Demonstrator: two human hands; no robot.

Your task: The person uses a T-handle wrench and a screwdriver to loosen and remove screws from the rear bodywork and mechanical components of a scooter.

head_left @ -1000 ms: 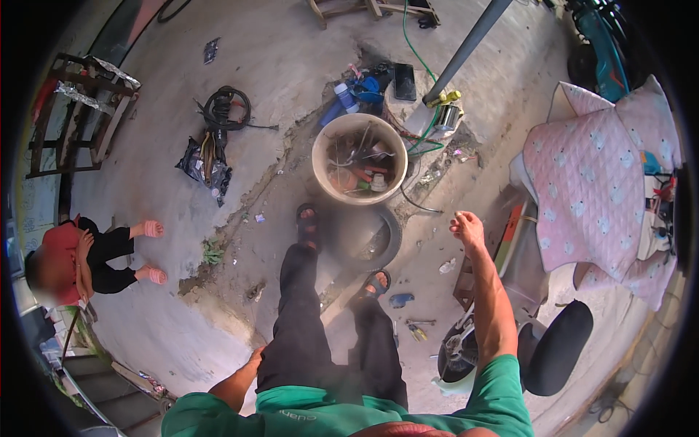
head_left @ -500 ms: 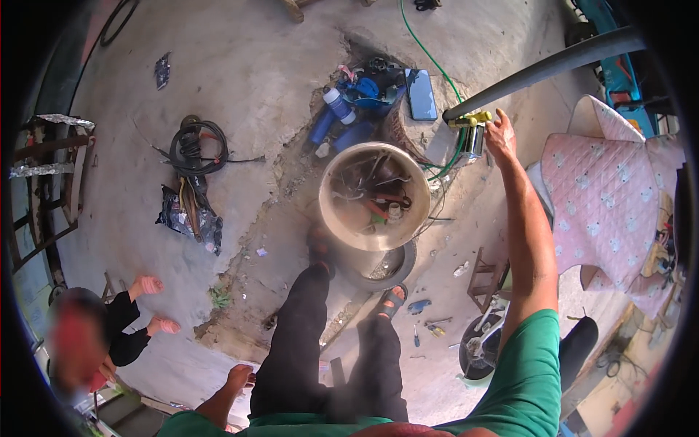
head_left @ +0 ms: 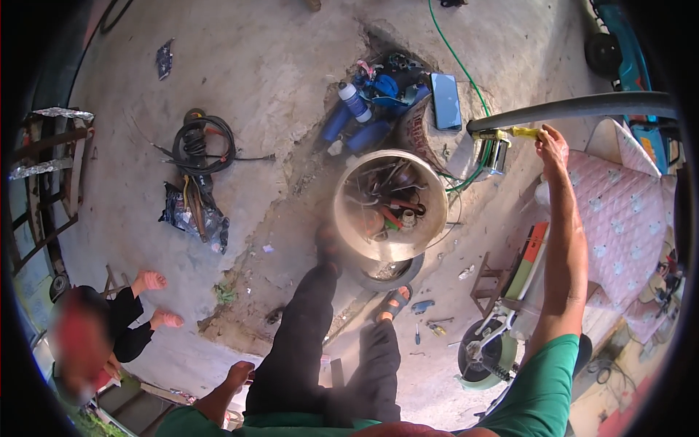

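Note:
My right hand (head_left: pixel 553 149) reaches far forward on the right, its fingers closed on the end of a yellow handle (head_left: pixel 524 132). This handle lies against a yellow fitting and a shiny metal piece (head_left: pixel 498 156), beside the lower end of a thick black pipe or hose (head_left: pixel 575 111). What the handle belongs to is not clear. My left hand (head_left: pixel 239 374) hangs low beside my left leg with curled fingers; whatever they may hold is hidden. Between my hands and ahead of my feet stands a cream bucket (head_left: pixel 341 222) with cables and metal parts inside.
A smartphone (head_left: pixel 445 102) lies on a block beside a green hose (head_left: pixel 466 54). Blue bottles (head_left: pixel 354 102) fill a broken floor patch. Coiled black cable (head_left: pixel 196 146) lies left. A person (head_left: pixel 84 349) sits lower left. A small motorbike wheel (head_left: pixel 480 353) and pink quilted cover (head_left: pixel 619 226) are right.
My right hand has moved to the right, and its fingers now close on the yellow handle's end. The view has shifted, bringing more of the motorbike in. The left hand stays low.

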